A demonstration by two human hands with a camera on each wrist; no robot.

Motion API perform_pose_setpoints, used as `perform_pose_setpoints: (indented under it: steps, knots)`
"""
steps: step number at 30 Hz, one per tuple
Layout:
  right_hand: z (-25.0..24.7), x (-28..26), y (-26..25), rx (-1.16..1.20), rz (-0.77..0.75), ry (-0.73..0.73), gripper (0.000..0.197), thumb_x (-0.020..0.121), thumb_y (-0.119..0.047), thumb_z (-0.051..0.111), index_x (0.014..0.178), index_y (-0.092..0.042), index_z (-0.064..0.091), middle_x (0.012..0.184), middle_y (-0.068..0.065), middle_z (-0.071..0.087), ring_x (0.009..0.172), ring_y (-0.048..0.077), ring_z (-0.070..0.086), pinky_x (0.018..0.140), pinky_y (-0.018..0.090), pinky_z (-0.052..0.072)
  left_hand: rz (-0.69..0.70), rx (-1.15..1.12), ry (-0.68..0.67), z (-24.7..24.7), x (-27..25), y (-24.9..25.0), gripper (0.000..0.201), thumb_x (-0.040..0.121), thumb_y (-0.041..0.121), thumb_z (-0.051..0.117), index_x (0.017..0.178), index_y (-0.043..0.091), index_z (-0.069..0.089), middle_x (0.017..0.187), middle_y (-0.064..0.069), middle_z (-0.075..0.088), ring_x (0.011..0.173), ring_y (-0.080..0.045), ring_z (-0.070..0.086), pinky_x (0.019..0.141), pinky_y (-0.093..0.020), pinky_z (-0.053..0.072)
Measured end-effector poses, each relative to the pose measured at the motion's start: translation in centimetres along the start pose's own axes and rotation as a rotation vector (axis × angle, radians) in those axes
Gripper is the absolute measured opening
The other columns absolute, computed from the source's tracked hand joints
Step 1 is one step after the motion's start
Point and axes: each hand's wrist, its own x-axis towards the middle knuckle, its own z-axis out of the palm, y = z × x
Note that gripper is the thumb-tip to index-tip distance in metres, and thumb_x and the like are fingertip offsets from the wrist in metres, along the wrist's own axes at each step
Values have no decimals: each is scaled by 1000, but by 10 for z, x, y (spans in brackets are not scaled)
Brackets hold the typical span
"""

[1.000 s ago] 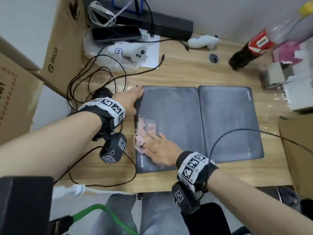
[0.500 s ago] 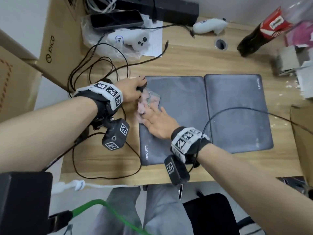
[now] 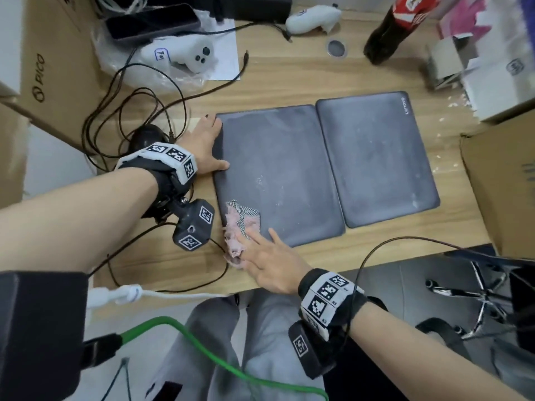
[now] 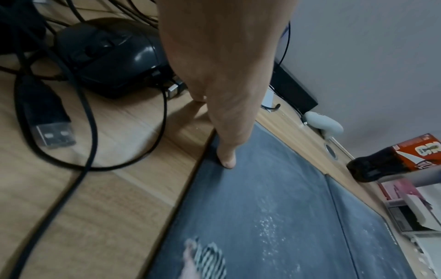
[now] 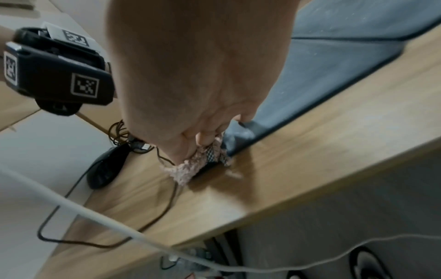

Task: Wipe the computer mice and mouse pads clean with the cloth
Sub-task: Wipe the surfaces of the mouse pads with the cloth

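Note:
Two grey Lenovo mouse pads lie side by side on the wooden desk, the left pad dusted with white specks and the right pad beside it. My left hand lies flat on the left pad's left edge, thumb on the pad. My right hand presses the pink and checked cloth with straight fingers onto the pad's near-left corner; part of the cloth hangs over onto the desk. A black wired mouse sits left of my left hand among cables.
Tangled black cables lie left of the pads. White controllers, a phone and a cola bottle line the back. Cardboard boxes stand at the left and right. The desk's front edge is close.
My right hand slid the cloth up to the left pad's far-left corner, then back down to its near-left corner. My left hand stayed on the pad's left edge.

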Motion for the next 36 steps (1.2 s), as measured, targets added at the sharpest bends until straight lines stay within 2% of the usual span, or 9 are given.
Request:
perform_pose_setpoints:
  steps: [9, 12, 14, 17, 20, 24, 27, 30, 36]
  knots:
    - [8, -70, 59, 200, 338, 65, 41, 104, -36, 23, 132, -21, 49, 161, -3, 3, 149, 17, -3, 120, 42, -1, -37, 26, 34, 0, 0, 16, 87, 78, 27, 81, 144, 0, 32, 157, -16, 18, 143, -27, 23, 114, -43, 31]
    - [13, -65, 53, 206, 320, 88, 72, 89, -55, 3, 137, -20, 44, 160, 5, 15, 149, 25, 2, 119, 48, 5, -41, 32, 29, -2, -2, 16, 87, 79, 27, 80, 146, 1, 31, 159, -16, 16, 143, -28, 26, 112, -43, 33]
    - [17, -57, 43, 65, 231, 68, 84, 81, -52, -7, 142, -16, 38, 159, 11, 16, 147, 32, 6, 119, 50, 7, -41, 49, 14, -3, -3, 17, 88, 81, 28, 79, 148, 3, 29, 159, -15, 16, 142, -29, 28, 111, -44, 34]
    - [17, -39, 25, -12, 156, 86, 75, 87, -46, 0, 143, -11, 37, 159, 14, 15, 147, 36, 5, 118, 49, 5, -49, 91, 15, -5, -5, 20, 84, 82, 29, 78, 146, 2, 31, 155, -18, 23, 138, -33, 33, 109, -47, 35]
    - [16, -10, 4, -51, 75, 66, 48, 101, -32, 22, 140, -11, 41, 160, 13, 9, 147, 34, 5, 117, 49, 4, -49, 115, 17, -5, -5, 24, 77, 82, 29, 78, 140, 0, 36, 144, -21, 31, 130, -36, 38, 102, -46, 36]
    - [14, 17, -14, -115, -2, 86, 58, 91, -29, 13, 135, -15, 49, 161, 9, 4, 143, 27, 10, 111, 54, 15, -50, 130, 6, -5, -5, 25, 73, 82, 28, 78, 135, -3, 39, 135, -23, 34, 124, -36, 41, 96, -44, 36]
    - [15, 2, 4, 96, 50, 104, 40, 103, -30, 24, 134, -23, 49, 162, -6, -4, 148, 15, -2, 118, 52, -1, -50, 128, 0, -5, -4, 26, 73, 83, 28, 77, 136, -2, 37, 136, -21, 33, 125, -36, 40, 96, -45, 37]
    - [11, -29, 36, 252, 190, 118, 41, 105, -35, 23, 137, -27, 47, 160, -13, -5, 147, 9, -6, 119, 44, -8, -54, 128, -2, -5, -4, 24, 71, 82, 28, 77, 133, -1, 38, 136, -21, 33, 125, -36, 39, 96, -47, 38]
    - [4, -63, 89, 348, 488, 196, 47, 104, -38, 20, 150, -29, 25, 161, -4, -3, 148, 15, -9, 118, 43, -7, -60, 113, -3, -4, -6, 24, 72, 83, 27, 76, 135, -1, 35, 140, -20, 30, 127, -36, 40, 96, -48, 38]
